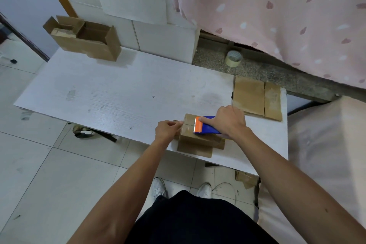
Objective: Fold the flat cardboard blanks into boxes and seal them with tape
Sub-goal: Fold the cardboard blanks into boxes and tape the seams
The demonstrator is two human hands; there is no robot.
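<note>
The left hand (168,130) pinches the left end of a small cardboard box (198,140); I see the right hand (227,122) curled around a blue tape dispenser (210,125) resting on the box top. The box sits between both hands near the white table's (99,95) front edge, flat blanks (256,97) just beyond.

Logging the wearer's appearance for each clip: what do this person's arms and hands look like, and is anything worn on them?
Both are bare. The left hand and right hand have no gloves, and no rings or watch are visible. The left arm and right arm show no sleeves up to the frame's edge. A small dark spot marks the right arm.
</note>
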